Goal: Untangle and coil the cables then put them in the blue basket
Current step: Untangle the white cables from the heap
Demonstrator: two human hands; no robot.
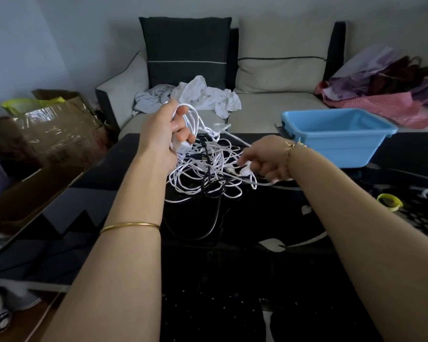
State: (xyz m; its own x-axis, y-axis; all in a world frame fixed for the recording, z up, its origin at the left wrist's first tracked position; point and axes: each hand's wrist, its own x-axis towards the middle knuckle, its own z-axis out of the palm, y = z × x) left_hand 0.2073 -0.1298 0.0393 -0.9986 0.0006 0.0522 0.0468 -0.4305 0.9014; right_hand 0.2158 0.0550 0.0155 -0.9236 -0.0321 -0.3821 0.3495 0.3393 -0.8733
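A tangle of white cables (208, 166) mixed with a black cable (214, 218) lies on the black glass table (232, 267). My left hand (162, 134) is raised above the pile's left side, shut on a bunch of white cable loops and a white plug. My right hand (265, 161) is low at the pile's right edge, pinching a white cable end. The blue basket (336, 137) stands empty at the table's far right, just behind my right wrist.
A sofa (257, 107) with crumpled white cloth (208, 95) runs behind the table. A cardboard box (52, 129) sits at left. A yellow ring (389, 202) lies on the table at right. Pink fabric (386, 95) is piled on the sofa's right end.
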